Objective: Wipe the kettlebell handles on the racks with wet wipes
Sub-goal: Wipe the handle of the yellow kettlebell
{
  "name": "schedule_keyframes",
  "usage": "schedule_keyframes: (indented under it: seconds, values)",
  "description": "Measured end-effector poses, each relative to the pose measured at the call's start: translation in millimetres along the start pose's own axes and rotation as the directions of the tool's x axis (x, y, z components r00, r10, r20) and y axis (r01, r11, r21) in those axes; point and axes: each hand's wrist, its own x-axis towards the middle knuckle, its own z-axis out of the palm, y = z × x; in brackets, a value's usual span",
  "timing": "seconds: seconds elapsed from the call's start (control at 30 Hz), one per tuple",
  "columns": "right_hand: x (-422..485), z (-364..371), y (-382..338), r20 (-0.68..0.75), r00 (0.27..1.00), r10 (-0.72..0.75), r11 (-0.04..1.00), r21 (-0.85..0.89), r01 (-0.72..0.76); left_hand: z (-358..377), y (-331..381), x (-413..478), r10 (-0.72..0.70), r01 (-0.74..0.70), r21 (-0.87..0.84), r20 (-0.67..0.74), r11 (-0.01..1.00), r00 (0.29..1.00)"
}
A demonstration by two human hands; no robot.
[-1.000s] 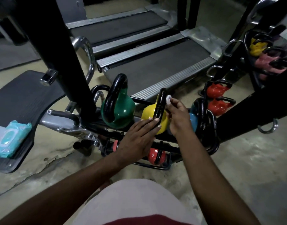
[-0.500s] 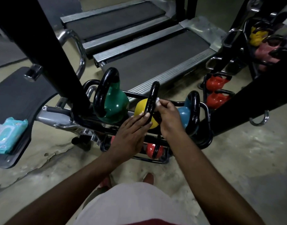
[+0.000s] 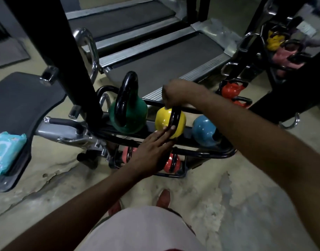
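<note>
Treadmills point(image 3: 155, 57) fill the floor behind a two-tier kettlebell rack point(image 3: 200, 154), with a padded bench point(image 3: 19, 105) at the left. A green kettlebell point(image 3: 133, 115), a yellow kettlebell point(image 3: 162, 120) and a blue kettlebell point(image 3: 203, 129) sit in a row on the top tier, and red kettlebells point(image 3: 171, 163) show on the tier below. The person's left hand point(image 3: 148, 151), fingers straight and together, presses flat against the near side of the yellow kettlebell at the foot of its black handle point(image 3: 174, 118). The right hand point(image 3: 175, 93) reaches over the top, fingers curled down around the crown of that handle. No wipe shows in it, so whether one is bunched underneath cannot be told. The step appears to be wiping the yellow bell's handle. Doing it well would mean bracing the bell so it does not roll on the rails and running the wipe around the whole loop, underside included. A pack of wet wipes point(image 3: 5, 151) lies on the bench's near corner, well apart from the rack.
</note>
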Motion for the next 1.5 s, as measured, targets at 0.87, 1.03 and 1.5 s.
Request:
schedule_keyframes:
  seconds: [0.87, 1.03, 1.5]
  values:
    - [-42.0, 127.6, -32.0, 0.173, 0.848, 0.501, -0.767, 0.543, 0.343, -60.5, -45.8, 84.0, -0.361, 0.259, -0.637, -0.032, 0.726, 0.932]
    - [-50.6, 127.9, -27.9, 0.188, 0.869, 0.458, -0.789, 0.535, 0.300, -62.4, -74.1, 144.4, -0.366, 0.364, -0.489, 0.095, 0.793, 0.926]
    - [-79.6, 126.6, -62.4, -0.688, 0.488, 0.537, 0.795, 0.606, -0.021, -97.0, -103.9, 207.4, -0.069, 0.239, -0.291, 0.491, 0.926, 0.868]
